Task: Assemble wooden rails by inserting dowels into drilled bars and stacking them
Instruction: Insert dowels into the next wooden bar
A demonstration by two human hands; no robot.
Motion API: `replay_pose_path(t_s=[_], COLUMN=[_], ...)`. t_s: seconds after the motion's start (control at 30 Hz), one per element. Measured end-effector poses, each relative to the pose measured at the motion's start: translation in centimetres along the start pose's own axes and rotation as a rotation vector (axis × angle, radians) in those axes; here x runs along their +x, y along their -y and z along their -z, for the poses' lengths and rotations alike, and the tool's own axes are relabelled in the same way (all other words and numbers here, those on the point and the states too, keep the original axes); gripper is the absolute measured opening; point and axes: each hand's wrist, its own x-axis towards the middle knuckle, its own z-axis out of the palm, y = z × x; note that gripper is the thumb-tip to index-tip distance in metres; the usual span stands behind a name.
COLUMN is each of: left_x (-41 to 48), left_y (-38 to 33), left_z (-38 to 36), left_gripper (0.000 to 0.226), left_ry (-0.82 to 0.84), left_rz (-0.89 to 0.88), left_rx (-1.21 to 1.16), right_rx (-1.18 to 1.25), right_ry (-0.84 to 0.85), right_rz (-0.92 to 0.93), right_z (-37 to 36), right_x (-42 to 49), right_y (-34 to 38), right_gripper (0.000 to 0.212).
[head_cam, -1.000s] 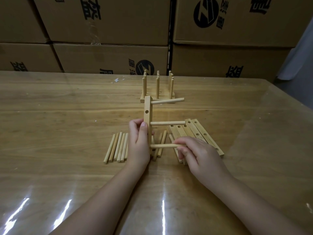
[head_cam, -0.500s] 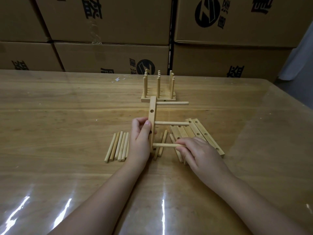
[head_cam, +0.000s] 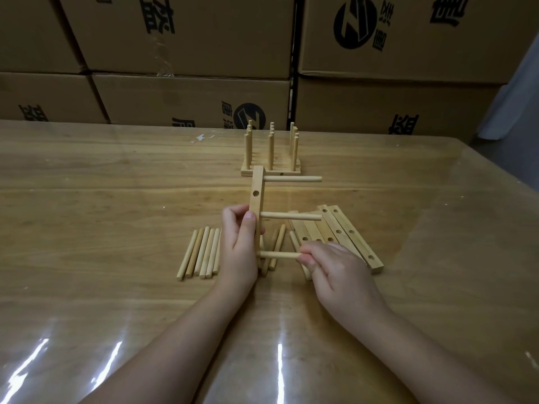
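Observation:
My left hand (head_cam: 239, 246) grips a drilled wooden bar (head_cam: 257, 196) that stands upright on the table. Three dowels stick out of the bar to the right: a top dowel (head_cam: 293, 179), a middle dowel (head_cam: 290, 216) and a bottom dowel (head_cam: 278, 255). My right hand (head_cam: 335, 269) pinches the free end of the bottom dowel. One hole in the bar between the top and middle dowels has nothing in it.
Several loose dowels (head_cam: 201, 252) lie left of my left hand, a few more behind the bar. Drilled bars (head_cam: 341, 231) lie flat to the right. A finished stack of rails with upright dowels (head_cam: 271, 153) stands farther back. Cardboard boxes (head_cam: 186, 33) line the table's (head_cam: 87, 199) far edge.
The bar has tipped a little more upright in my left hand. My right hand stays pinched on the bottom dowel, which sits slightly deeper in its hole.

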Motion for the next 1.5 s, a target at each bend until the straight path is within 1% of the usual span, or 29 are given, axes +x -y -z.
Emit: replay_pose_path(t_s=[0.07,0.23,0.37,0.47,0.57,0.6,0.67,0.73,0.8,0.87,0.93,1.0,1.13,1.3,1.43,1.5], left_x=[-0.1,0.0,0.5,0.9,1.1,1.1,1.1,1.2,1.3,1.4,1.5,1.5,1.4,1.8,1.9,1.9], left_y=[0.0,0.4,0.4,0.2,0.2,0.3,0.3,0.3,0.3,0.4,0.5,0.6,0.5,0.2,-0.2,-0.4], left_z=[0.1,0.2,0.1,0.5,0.8,0.8,0.7,0.7,0.7,0.8,0.8,0.7,0.6,1.1,1.2,1.5], left_gripper=[0.005,0.007,0.009,0.017,0.043,0.048,0.050,0.041,0.040,0.036,0.034,0.037,0.039,0.032,0.043,0.035], left_ry=[0.004,0.019,0.028,0.069,0.176,0.209,0.256,0.276,0.247,0.200,0.188,0.205,0.207,0.124,0.150,0.174], left_rz=[-0.024,-0.041,0.041,0.114,0.137,0.153,0.201,0.225,0.231,0.231,0.222,0.214,0.222,0.225,0.243,0.262], left_rx=[0.004,0.013,-0.042,-0.133,-0.192,-0.214,-0.240,-0.236,-0.258,-0.281,-0.282,-0.274,-0.271,-0.284,-0.266,-0.180], right_rx=[0.023,0.060,0.186,0.350,0.552,0.611,0.738,0.828,0.828,0.790,0.714,0.681,0.696,0.774,0.752,0.725], right_ry=[0.038,0.092,0.082,-0.001,-0.125,-0.164,-0.243,-0.285,-0.243,-0.114,-0.005,0.021,-0.049,-0.194,-0.236,-0.252], right_rz=[-0.013,-0.046,-0.123,-0.203,-0.351,-0.391,-0.450,-0.493,-0.491,-0.459,-0.427,-0.414,-0.422,-0.481,-0.515,-0.516], right_z=[0.0,0.0,-0.2,0.3,1.2,1.4,1.5,1.5,1.3,0.9,0.5,0.3,0.5,0.7,0.9,1.1], right_x=[-0.1,-0.2,0.0,0.3,0.8,1.0,1.2,1.4,1.6,1.5,1.3,1.2,1.4,1.5,1.6,1.7], right_y=[-0.1,-0.3,-0.3,-0.6,-1.4,-1.7,-2.2,-2.5,-2.6,-2.6,-2.5,-2.5,-2.9,-4.0,-4.9,-5.3], right_gripper=[0.014,0.016,0.015,0.016,0.016,0.017,0.019,0.020,0.017,0.020,0.021,0.022,0.023,0.023,0.026,0.026])
